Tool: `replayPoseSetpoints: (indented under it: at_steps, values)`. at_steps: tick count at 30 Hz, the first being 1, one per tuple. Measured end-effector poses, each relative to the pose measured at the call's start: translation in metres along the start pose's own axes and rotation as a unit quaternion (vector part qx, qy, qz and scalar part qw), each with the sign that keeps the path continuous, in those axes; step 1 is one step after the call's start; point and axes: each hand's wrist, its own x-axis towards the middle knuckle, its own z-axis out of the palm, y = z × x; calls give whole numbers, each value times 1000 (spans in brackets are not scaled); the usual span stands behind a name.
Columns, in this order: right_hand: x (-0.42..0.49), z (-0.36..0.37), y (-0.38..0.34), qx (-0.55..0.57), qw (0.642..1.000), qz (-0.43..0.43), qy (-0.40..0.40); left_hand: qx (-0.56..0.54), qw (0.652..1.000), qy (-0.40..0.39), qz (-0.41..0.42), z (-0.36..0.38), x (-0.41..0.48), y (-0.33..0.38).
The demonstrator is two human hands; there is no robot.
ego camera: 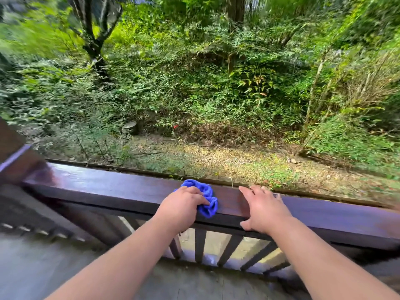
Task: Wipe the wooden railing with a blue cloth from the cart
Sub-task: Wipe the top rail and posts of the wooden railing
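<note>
Left hand (181,205) clenched on bunched blue cloth (205,197), pressed onto top of wooden railing (108,187). Right hand (263,210) flat, fingers spread, just beside cloth. No legible writing.

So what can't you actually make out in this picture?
- The cart: nowhere in the head view, outside the frame.
- Blue cloth: bunched under the left hand, so its full shape is hidden.
- Left end of the wooden railing: smeared by motion blur.
- Railing's right end: cut off by the frame edge.
- Whether the railing is clean under the right hand: covered by the palm.
</note>
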Motion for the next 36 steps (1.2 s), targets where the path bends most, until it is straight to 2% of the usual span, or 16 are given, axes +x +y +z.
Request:
replayPoseSetpoints:
  at_steps: [6,10,15,19,26,32,36]
  values:
    - [28,-8,-52,-13,998,-64,8,4,1000,20,-15,-11,-11,-27]
    - [54,-14,-90,-23,993,-111,-15,7,997,33,-65,-25,-26,-56]
    - [71,-17,-138,-22,991,-126,-35,15,995,21,-97,-43,-41,-93]
    - [79,-21,-180,-20,990,-135,-37,11,994,40,-105,-56,-57,-129]
    - [100,-29,-276,-17,992,-123,-29,12,993,55,-103,-88,-82,-223]
    - [116,-29,-380,-23,994,-107,-4,22,988,79,-134,-119,-120,-321]
    - [123,-28,-438,-21,994,-110,8,47,982,68,-168,-141,-142,-375]
